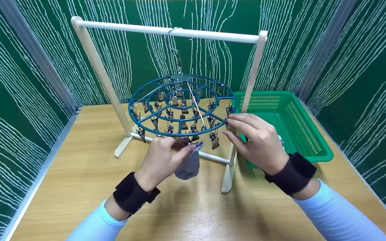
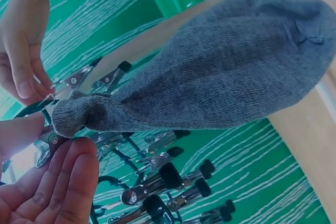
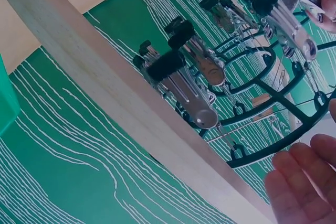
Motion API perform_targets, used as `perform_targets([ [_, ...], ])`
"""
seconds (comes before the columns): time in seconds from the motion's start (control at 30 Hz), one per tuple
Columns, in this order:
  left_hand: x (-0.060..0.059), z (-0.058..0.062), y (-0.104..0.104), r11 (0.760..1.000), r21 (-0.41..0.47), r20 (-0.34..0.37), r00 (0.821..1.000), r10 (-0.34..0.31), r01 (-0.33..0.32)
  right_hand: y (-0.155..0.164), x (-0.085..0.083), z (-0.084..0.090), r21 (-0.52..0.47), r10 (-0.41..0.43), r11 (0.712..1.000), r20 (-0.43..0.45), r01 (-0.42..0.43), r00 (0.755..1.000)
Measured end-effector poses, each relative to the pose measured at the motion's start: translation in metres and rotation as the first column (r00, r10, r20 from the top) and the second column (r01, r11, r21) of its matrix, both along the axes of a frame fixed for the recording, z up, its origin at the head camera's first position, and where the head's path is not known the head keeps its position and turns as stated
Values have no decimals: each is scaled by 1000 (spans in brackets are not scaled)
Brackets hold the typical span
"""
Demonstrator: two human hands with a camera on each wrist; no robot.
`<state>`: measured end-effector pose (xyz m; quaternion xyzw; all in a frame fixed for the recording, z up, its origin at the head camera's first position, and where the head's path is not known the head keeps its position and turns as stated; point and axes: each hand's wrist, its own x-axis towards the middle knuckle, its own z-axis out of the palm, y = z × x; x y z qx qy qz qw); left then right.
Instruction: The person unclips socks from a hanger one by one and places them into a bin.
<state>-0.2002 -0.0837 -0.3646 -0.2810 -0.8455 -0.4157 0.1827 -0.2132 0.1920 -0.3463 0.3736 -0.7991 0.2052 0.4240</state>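
A grey sock [image 1: 188, 167] hangs by its gathered cuff from the front of a round blue-green clip hanger [image 1: 179, 135]. My left hand [image 1: 161, 160] pinches a metal clip [image 2: 52, 139] between thumb and fingers, right at the sock's cuff. The left wrist view shows the sock [image 2: 220, 66] full length, its body loose and away from the hand. At the hanger's right rim is my right hand [image 1: 256, 142], thumb and fingers apart, fingertips at the rim near a hanging clip. The right wrist view shows only its fingers [image 3: 302, 182] beside the rim.
A wooden stand [image 1: 255, 70] with a white bar [image 1: 129, 27] carries the hanger by its hook [image 1: 173, 40]. Several more metal clips [image 1: 214, 140] dangle beneath the rings. Behind the stand's right leg, a green plastic basket [image 1: 313, 134] sits on the wooden table [image 1: 89, 174].
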Motion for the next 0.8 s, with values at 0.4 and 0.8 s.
perform_targets([
  [0.4, -1, 1, 0, 1000, 13, -15, 1000, 14, -14, 2, 8, -43, -14, -46, 999, 168, 49, 985],
  [0.8, -1, 0, 0, 999, 31, -8, 1000, 8, -8, -20, 4, -83, -19, 7, 1000, 560, 4, 828],
])
